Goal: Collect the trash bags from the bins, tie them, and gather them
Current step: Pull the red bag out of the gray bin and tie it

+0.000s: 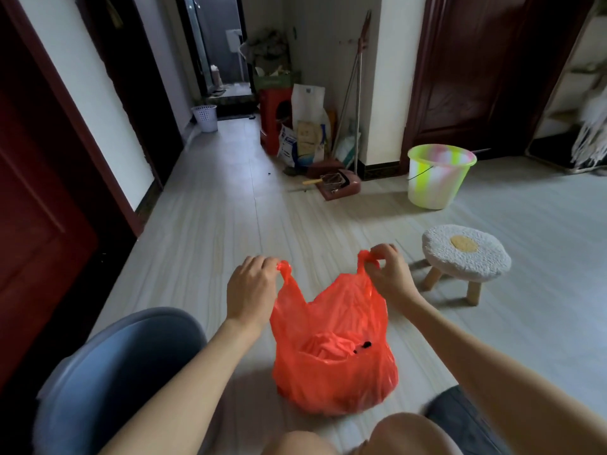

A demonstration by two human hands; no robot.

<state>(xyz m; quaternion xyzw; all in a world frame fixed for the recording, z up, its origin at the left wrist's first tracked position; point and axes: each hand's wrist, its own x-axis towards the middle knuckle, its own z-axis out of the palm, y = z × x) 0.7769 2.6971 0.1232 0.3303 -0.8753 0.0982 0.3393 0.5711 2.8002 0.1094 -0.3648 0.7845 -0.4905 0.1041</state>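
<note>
While you crouched over the pale tiled floor (203, 224), you had the thin orange plastic trash bag (335, 356) sitting right there between your forearms, its mouth open and crumpled orange plastic showing inside. Your left hand (251, 290) had its fingers curled down over the bag's left handle loop (285, 269), gripping it, and your right hand (387, 274) pinched the right handle loop (364, 259) between thumb and bent fingers, both loops pulled up and apart! Just off your left arm sat a grey-blue round plastic bin (108, 366), near the bag but not touching it. Ahead and to the right stood a small fuzzy white stool with a yellow centre and wooden legs (466, 254), and beyond it a translucent yellow-green and pink striped plastic bucket (438, 175). Far down the hallway, a white lattice wastebasket (205, 117) stood by the wall.
</note>
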